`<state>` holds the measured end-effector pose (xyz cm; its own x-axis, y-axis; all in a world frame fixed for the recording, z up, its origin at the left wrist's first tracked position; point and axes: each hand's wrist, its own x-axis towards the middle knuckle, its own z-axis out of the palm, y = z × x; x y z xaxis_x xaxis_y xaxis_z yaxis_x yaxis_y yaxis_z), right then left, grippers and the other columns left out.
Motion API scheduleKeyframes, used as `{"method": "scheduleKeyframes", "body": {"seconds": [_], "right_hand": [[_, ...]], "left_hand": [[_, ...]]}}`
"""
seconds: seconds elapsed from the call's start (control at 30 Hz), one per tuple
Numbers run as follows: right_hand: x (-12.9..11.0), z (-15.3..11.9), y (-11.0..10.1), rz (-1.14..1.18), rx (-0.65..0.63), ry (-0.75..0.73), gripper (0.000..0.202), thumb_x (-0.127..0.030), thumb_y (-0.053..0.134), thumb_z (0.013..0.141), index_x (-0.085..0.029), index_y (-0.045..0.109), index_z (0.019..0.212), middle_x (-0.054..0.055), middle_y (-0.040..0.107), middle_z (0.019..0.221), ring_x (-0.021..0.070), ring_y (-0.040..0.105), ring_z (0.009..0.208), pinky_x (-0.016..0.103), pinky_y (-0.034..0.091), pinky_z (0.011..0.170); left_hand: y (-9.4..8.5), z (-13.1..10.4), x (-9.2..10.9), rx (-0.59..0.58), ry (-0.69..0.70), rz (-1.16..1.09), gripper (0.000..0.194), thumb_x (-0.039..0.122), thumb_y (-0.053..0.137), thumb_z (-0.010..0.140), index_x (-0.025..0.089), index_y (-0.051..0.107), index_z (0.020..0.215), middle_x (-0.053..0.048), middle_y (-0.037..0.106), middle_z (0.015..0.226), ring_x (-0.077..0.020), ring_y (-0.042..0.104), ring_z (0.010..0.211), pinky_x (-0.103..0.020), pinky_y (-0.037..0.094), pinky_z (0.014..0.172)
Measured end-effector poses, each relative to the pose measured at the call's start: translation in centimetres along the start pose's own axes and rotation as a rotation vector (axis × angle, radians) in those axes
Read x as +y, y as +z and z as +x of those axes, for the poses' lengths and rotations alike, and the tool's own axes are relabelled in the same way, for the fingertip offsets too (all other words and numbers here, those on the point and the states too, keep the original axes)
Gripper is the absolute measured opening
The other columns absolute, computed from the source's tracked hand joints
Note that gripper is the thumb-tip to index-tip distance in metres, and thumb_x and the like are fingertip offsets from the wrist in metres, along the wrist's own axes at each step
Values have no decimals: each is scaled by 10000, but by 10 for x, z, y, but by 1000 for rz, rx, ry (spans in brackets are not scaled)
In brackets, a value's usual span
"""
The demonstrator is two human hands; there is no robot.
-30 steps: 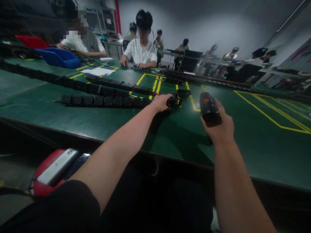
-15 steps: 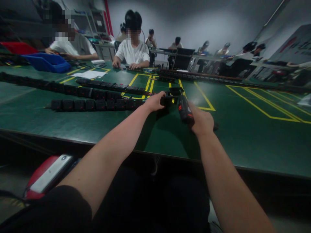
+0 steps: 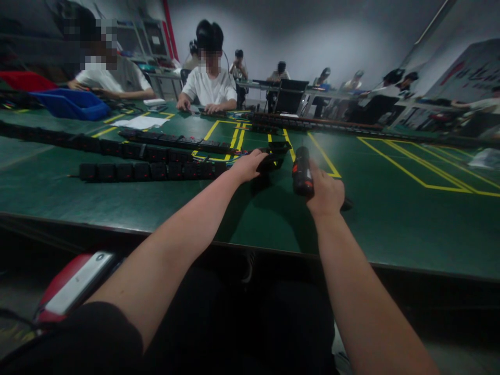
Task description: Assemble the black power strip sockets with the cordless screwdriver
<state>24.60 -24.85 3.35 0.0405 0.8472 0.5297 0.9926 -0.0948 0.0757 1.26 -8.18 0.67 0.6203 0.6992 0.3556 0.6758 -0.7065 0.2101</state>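
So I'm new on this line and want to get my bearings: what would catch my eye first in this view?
Front and centre, the right hand grips a black electric screwdriver with red marks, and just beside it the left hand presses on the end of a long row of black sockets lying on the green table. Behind, bright yellow floor-style lines cross the tabletop, and a blue bin sits far left.

The black tool [image 3: 302, 174] with a red mark stands almost upright, tipped a little, in the right hand [image 3: 326, 194]; the small black block [image 3: 272, 161] lies flat on the green table under the left hand [image 3: 247, 165], at the end of a long row of black blocks [image 3: 150, 171].
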Motion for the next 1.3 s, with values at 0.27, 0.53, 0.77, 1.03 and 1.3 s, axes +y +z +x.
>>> {"method": "scheduleKeyframes", "body": {"seconds": [0.27,0.53,0.77,1.03,1.3], "right_hand": [[0,0,5,-21,-2,6,921,-79,673,725,-181,416,1604,154,727,1188,304,675,940,389,357,731],[0,-1,6,-9,19,28,914,-77,670,738,-235,408,1599,131,733,1180,297,675,932,390,362,754],[-2,0,0,-12,-46,50,920,-64,661,732,-218,398,1601,152,722,1228,305,676,965,401,361,762],[0,-1,3,-28,-33,30,856,-97,636,765,-223,418,1584,151,735,1179,308,677,933,395,343,741],[0,0,6,-10,-45,34,812,-96,634,804,-253,437,1576,133,738,1174,300,677,938,393,348,759]], "left_hand": [[-7,-1,10,-26,88,107,730,201,674,836,213,468,1536,-154,514,1512,-335,540,1342,-486,443,1117],[-12,-2,16,47,90,139,561,246,632,874,203,559,1429,-157,596,1414,-342,546,1319,-496,400,1104],[-8,-4,9,42,66,-91,664,275,714,825,249,512,1457,-120,564,1474,-287,623,1260,-409,496,1082],[-1,3,10,-60,-37,-21,769,337,757,789,173,499,1494,-198,590,1483,-381,578,1344,-526,428,1154],[1,2,11,90,-188,32,545,480,707,843,142,631,1263,-204,728,1186,-380,675,1149,-536,464,1077]]}}
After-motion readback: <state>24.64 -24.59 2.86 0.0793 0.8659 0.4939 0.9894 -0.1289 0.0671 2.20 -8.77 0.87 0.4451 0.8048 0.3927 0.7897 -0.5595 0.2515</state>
